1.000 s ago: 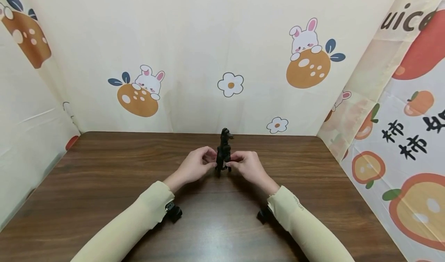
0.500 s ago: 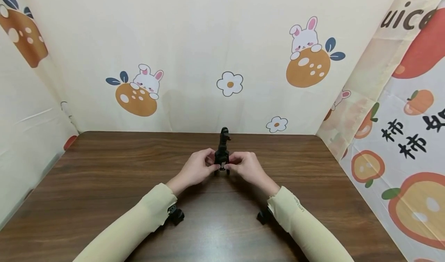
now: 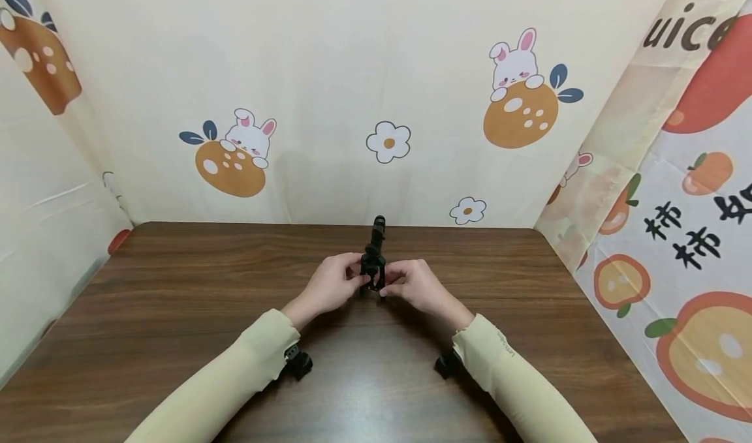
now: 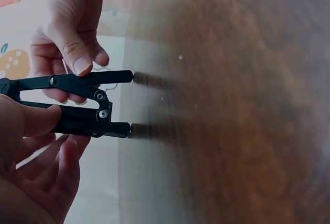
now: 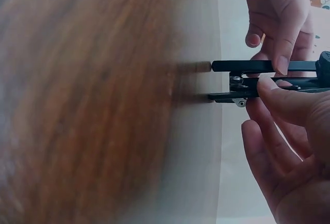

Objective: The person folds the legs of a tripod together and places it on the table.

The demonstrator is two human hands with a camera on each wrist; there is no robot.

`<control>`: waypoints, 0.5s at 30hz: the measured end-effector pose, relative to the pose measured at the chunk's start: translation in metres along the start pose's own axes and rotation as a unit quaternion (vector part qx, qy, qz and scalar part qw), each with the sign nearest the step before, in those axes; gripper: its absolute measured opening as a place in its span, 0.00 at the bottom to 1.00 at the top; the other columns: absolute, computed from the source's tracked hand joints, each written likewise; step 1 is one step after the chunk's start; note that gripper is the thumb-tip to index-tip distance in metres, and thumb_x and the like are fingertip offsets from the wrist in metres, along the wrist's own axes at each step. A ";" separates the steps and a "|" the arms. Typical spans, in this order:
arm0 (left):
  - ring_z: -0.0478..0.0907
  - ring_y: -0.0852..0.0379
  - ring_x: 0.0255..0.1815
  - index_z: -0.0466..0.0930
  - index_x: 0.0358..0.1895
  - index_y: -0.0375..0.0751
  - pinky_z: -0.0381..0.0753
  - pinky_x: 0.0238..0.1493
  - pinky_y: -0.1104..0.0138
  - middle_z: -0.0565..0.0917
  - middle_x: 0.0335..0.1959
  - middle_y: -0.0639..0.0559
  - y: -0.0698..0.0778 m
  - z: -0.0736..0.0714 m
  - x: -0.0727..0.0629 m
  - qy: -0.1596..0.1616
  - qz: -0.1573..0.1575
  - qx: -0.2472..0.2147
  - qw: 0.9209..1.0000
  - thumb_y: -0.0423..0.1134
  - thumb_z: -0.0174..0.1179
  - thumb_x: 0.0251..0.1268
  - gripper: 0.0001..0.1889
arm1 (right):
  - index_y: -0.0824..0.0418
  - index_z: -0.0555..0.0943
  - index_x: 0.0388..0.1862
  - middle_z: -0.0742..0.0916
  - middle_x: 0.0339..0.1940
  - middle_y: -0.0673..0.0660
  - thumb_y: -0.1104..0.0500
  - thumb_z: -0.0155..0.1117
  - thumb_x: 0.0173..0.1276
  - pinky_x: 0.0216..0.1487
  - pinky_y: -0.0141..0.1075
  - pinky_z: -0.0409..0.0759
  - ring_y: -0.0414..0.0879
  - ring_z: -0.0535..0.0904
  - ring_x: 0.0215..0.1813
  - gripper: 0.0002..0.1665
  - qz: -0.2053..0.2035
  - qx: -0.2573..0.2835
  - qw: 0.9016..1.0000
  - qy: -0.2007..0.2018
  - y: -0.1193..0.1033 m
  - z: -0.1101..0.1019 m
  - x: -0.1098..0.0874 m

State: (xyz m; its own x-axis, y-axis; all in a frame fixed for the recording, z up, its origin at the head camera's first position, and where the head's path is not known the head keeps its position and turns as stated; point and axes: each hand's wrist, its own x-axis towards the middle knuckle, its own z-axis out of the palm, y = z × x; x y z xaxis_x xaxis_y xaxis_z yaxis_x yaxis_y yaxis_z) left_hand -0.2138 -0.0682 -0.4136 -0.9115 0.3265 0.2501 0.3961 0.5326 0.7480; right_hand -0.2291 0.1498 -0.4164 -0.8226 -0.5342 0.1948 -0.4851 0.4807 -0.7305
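Observation:
A small black mini tripod (image 3: 374, 258) stands at the back middle of the table, its head up and its legs down. Two of its legs (image 4: 117, 76) show spread apart in the left wrist view, with a screwed hinge brace (image 4: 103, 113) between them. My left hand (image 3: 329, 283) pinches the leg on its side between thumb and fingers. The opposite leg is held by my right hand (image 3: 420, 288), its thumb (image 5: 289, 95) lying along it in the right wrist view. The fingertips behind the legs are partly hidden.
The brown wood-grain table (image 3: 370, 378) ends at a cream curtain (image 3: 329, 71) close behind the tripod. Another printed curtain (image 3: 664, 234) hangs along the right side. A small black camera (image 3: 298, 363) is strapped under each wrist.
The tripod has turned about its upright, so its head no longer juts to the right and the gap between its legs faces me. My right thumb has slid slightly lower.

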 end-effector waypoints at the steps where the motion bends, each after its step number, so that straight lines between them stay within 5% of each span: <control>1: 0.81 0.63 0.34 0.85 0.43 0.48 0.79 0.36 0.63 0.86 0.37 0.57 0.000 0.000 0.000 0.001 0.006 0.011 1.000 0.33 0.67 0.63 0.08 | 0.55 0.88 0.36 0.88 0.29 0.44 0.66 0.77 0.57 0.39 0.36 0.81 0.38 0.83 0.35 0.10 -0.003 -0.001 1.000 0.002 0.000 0.000 0.000; 6: 0.75 0.61 0.27 0.82 0.31 0.50 0.74 0.30 0.64 0.83 0.29 0.59 0.003 -0.001 -0.001 0.000 0.016 0.047 0.999 0.34 0.67 0.62 0.06 | 0.55 0.88 0.35 0.88 0.29 0.44 0.66 0.77 0.57 0.39 0.35 0.81 0.37 0.84 0.35 0.09 -0.014 -0.014 1.000 0.013 -0.001 0.002 0.000; 15: 0.71 0.58 0.23 0.78 0.26 0.48 0.71 0.28 0.64 0.79 0.23 0.59 0.006 -0.002 0.003 -0.009 0.015 0.083 0.996 0.36 0.68 0.63 0.10 | 0.56 0.85 0.31 0.86 0.27 0.45 0.69 0.77 0.56 0.34 0.32 0.82 0.36 0.84 0.31 0.10 -0.043 -0.042 0.998 0.017 -0.002 0.003 0.002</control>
State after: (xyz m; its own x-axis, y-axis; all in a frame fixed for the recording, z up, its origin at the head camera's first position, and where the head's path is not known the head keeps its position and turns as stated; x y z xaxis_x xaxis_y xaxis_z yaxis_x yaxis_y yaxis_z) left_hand -0.2149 -0.0653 -0.4076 -0.8973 0.3579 0.2584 0.4376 0.6442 0.6273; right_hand -0.2286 0.1452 -0.4164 -0.7860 -0.5524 0.2774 -0.5762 0.4923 -0.6524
